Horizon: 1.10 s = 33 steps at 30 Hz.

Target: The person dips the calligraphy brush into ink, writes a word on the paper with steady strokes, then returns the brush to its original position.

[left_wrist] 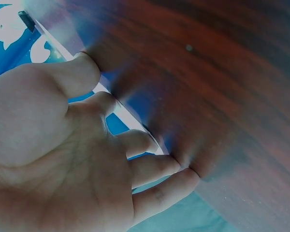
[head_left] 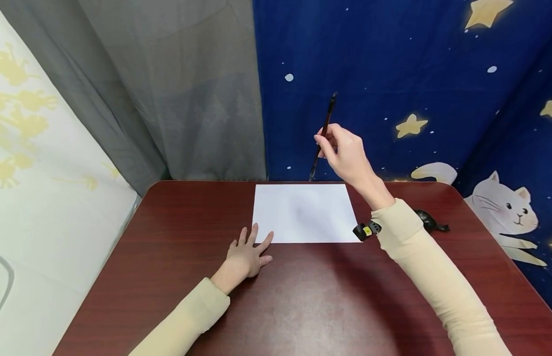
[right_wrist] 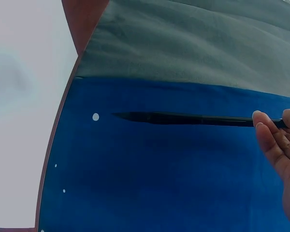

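In the head view, my right hand (head_left: 345,151) is raised over the far edge of the table and pinches a dark writing brush (head_left: 329,112) by its handle. The brush tilts slightly, its pointed dark tip (right_wrist: 130,116) apart from the paper in the right wrist view. A blank white sheet of paper (head_left: 302,212) lies flat near the table's far edge, with a soft shadow on it. My left hand (head_left: 246,258) has its fingers spread at the sheet's near left corner, fingertips touching down. The left wrist view shows the left palm (left_wrist: 63,140) from below.
The reddish-brown table (head_left: 191,212) ends at a grey curtain (head_left: 191,99) and a blue star-patterned curtain (head_left: 369,59). A small black object (head_left: 429,221), partly hidden by the right sleeve, sits on the table's right side. A white patterned cloth (head_left: 40,173) hangs at the left.
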Tool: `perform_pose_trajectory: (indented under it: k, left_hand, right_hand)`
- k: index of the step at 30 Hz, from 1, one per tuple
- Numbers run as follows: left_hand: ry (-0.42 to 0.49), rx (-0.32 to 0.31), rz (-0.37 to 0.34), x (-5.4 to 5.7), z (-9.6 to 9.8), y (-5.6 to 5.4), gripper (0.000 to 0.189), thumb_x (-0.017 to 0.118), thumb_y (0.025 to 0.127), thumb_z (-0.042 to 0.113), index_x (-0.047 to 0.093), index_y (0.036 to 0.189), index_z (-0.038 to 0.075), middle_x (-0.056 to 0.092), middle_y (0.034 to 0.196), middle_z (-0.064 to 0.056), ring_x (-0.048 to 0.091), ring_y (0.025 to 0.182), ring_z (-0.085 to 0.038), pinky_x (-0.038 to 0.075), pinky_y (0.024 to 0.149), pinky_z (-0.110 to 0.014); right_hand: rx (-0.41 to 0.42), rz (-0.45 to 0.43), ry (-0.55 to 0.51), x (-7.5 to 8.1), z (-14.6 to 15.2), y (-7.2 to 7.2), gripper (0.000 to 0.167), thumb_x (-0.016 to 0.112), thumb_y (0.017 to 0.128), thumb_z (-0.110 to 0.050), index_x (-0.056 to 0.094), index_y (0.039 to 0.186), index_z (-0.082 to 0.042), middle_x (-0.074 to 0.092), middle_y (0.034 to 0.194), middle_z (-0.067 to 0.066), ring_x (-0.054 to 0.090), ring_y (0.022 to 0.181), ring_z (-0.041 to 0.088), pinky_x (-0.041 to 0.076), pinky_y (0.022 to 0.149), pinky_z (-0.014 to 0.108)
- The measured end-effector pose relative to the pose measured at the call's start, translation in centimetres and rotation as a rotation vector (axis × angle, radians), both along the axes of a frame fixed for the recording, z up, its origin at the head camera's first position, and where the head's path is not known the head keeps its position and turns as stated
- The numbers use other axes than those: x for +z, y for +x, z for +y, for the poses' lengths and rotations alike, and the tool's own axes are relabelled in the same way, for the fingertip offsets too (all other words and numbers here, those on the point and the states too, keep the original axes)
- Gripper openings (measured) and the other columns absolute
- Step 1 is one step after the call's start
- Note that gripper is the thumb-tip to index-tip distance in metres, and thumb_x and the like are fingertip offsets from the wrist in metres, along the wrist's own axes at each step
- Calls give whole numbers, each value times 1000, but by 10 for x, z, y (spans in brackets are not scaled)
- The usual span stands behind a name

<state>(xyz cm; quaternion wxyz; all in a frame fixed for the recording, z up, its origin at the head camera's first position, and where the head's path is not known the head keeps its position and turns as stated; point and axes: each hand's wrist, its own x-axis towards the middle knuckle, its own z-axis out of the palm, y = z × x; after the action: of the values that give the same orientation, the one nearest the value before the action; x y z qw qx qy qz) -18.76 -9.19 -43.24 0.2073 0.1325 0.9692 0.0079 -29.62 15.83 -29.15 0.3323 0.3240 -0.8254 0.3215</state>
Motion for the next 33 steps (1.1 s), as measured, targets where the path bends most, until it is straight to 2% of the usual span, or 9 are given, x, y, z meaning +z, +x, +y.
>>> perform_pose_trajectory:
  k: [14,33]
  left_hand:
    - [-11,-2,5,-2,-1,-1,62,37,108,48,16,164,31,2,169,-12,4,154,-36,25,118,-52]
    - [0,-4,2,-2,-2,0,62,38,107,49,18,163,31,4,169,-12,5,154,-36,25,118,-52]
  right_hand:
    - [55,4,2,3,-19,-9,15,60,103,-10,63,106,5,66,87,13,67,66,18,57,61,32]
    - [85,-20,0,5,-42,-15,15,60,103,-9,62,106,6,66,87,14,68,67,20,57,61,32]
